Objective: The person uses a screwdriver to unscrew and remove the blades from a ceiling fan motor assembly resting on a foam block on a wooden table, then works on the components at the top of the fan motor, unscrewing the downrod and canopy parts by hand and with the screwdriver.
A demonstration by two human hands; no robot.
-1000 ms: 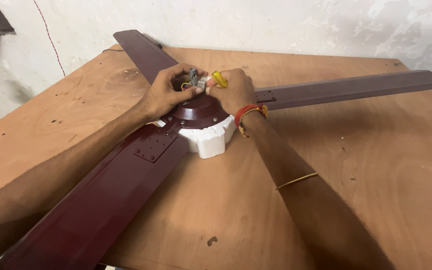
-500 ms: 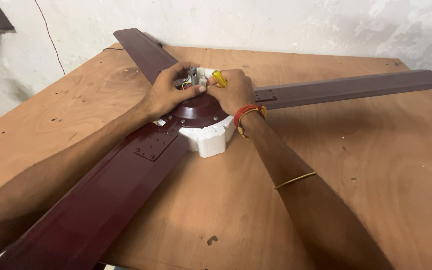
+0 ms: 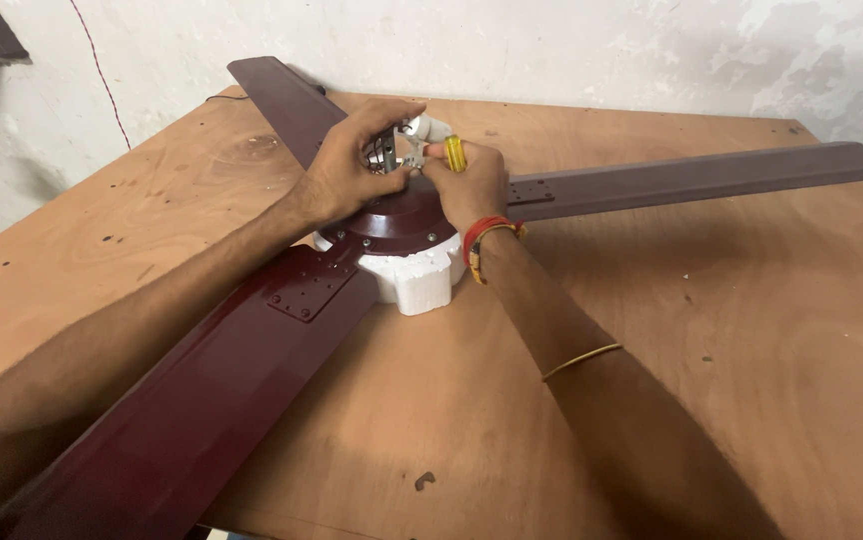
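A dark maroon ceiling fan lies on a wooden table (image 3: 752,330), its motor hub (image 3: 402,222) resting on a white foam block (image 3: 422,285). Three blades spread out: one toward me at the left (image 3: 202,400), one to the right (image 3: 692,178), one to the far wall (image 3: 282,100). My left hand (image 3: 347,170) grips the metal rod and wiring on top of the hub. My right hand (image 3: 467,185) holds a yellow-handled tool (image 3: 455,152) at the same spot, next to a small white part (image 3: 430,128).
A rough whitewashed wall (image 3: 572,50) runs behind the table, with a thin red wire (image 3: 102,70) hanging at the left. A small dark chip (image 3: 424,481) marks the tabletop near the front edge.
Both hands have shifted slightly on top of the hub. The yellow tool handle now stands more upright, and the white part shows above the fingers.
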